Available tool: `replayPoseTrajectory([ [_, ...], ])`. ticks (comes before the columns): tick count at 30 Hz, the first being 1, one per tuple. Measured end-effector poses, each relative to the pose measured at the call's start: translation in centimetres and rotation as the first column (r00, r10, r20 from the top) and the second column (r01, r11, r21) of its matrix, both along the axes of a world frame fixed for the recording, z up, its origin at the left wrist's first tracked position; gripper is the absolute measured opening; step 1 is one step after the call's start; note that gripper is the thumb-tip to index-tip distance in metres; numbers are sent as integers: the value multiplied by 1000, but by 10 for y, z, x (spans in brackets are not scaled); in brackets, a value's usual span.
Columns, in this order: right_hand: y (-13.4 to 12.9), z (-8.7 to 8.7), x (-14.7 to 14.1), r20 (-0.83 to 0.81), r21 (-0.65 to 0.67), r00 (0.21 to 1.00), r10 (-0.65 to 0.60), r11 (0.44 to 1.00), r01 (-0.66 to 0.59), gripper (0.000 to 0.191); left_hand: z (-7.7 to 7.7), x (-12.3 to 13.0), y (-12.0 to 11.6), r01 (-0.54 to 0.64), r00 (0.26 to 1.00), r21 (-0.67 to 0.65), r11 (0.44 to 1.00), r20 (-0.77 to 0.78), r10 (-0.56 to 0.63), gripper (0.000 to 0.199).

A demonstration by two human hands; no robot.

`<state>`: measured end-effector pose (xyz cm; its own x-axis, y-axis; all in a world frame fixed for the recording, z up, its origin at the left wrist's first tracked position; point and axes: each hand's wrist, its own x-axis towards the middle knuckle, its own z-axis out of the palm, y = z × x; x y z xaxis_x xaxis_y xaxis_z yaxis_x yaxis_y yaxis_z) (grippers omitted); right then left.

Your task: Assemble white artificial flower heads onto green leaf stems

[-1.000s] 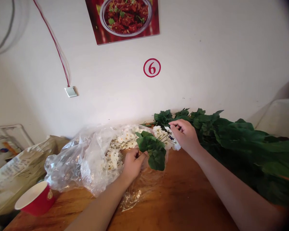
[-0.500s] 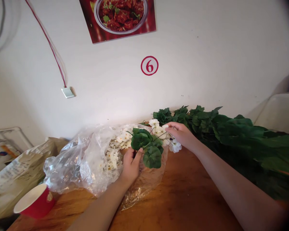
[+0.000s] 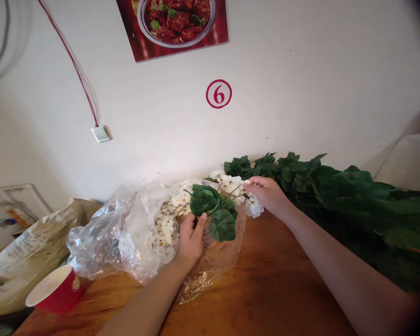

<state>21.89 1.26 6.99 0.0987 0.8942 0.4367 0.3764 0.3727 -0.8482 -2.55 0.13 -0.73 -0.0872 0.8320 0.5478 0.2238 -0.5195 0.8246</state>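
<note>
My left hand (image 3: 192, 235) is closed around the base of a flower stem with round green leaves (image 3: 222, 224). Thin stems run from these leaves up and right to a cluster of white flowers (image 3: 227, 182). The fingertips of my right hand (image 3: 266, 191) pinch one of those white blossoms, and another blossom hangs just below them. Beside my left hand, more white flowers (image 3: 166, 228) lie partly inside a clear plastic bag (image 3: 126, 233), whose open end spreads under my hands.
A long heap of green leaves (image 3: 353, 196) lies along the wall at the right. A red and white paper tub (image 3: 61, 294) stands at the left of the wooden table (image 3: 266, 289). Beyond it sits a large printed sack (image 3: 31, 256).
The white flowers at the top of the held stem have shifted slightly under my right fingers. My left hand keeps its hold; the whole view has moved a little.
</note>
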Motion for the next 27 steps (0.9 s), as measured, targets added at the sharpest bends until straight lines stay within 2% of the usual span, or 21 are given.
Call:
replayPoseTrajectory([
  [9,-1,-2,-5,-118,-9,992,-44,999,43,32,6,-2,2,-69,998,35,997,-12,69,33],
  [14,6,-10,-3,20,-70,996,-89,993,90,29,4,-1,0,-24,997,49,999,-72,27,32],
  [16,6,-10,-3,50,-23,989,-141,990,142,24,4,-1,-1,-14,993,42,999,-120,19,33],
  [19,1,-6,-3,78,197,968,-237,956,218,33,4,-1,-1,-9,986,13,1000,-164,11,34],
  [20,-1,-3,-3,124,285,962,-242,938,199,37,4,-1,-1,-10,986,5,1000,-165,11,34],
  [22,-3,-1,-2,285,405,936,-207,911,78,37,4,0,0,-10,987,-4,1000,-161,9,35],
  [24,-2,-2,-2,438,414,885,-157,909,-43,37,4,0,0,-13,988,-5,1000,-153,12,35],
  [27,4,-7,-1,555,343,822,-128,935,-86,37,2,0,1,-17,986,-10,1000,-164,15,36],
])
